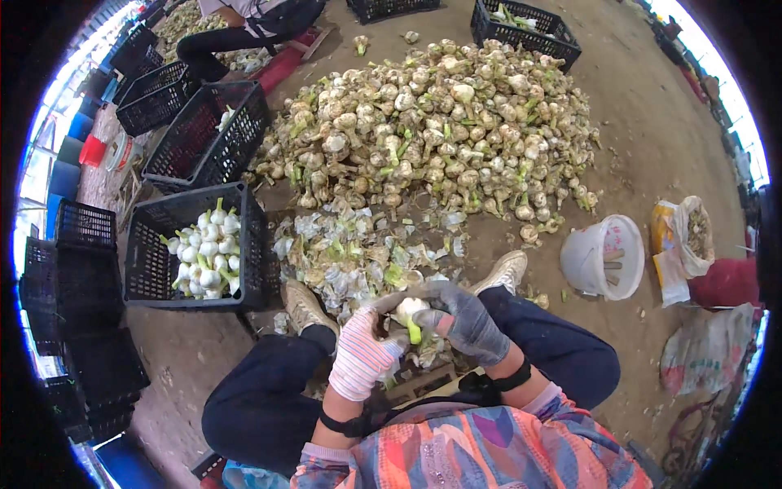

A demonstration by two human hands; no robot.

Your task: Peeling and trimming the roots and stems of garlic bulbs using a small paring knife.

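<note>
Between my knees, a white garlic bulb (410, 310) with a short green stem is held by both hands. My left hand (362, 352), in a white glove with pink stripes, is closed around its left side. On the other side my right hand (472, 320), in a dark grey glove, grips it with bent fingers. Papery garlic skins (350, 257) lie on the ground just beyond my hands. Past them rises a big heap of unpeeled, dirt-marked garlic (440, 122). At my left, a black crate (252, 244) holds cleaned white garlic bulbs (208, 253).
More black crates (232, 159) stand farther left, with stacked ones (85, 224) at the edge. Another crate (566, 53) sits behind the heap. To the right are a white bucket (577, 259) and an open sack (692, 253). A person (244, 33) sits at far left.
</note>
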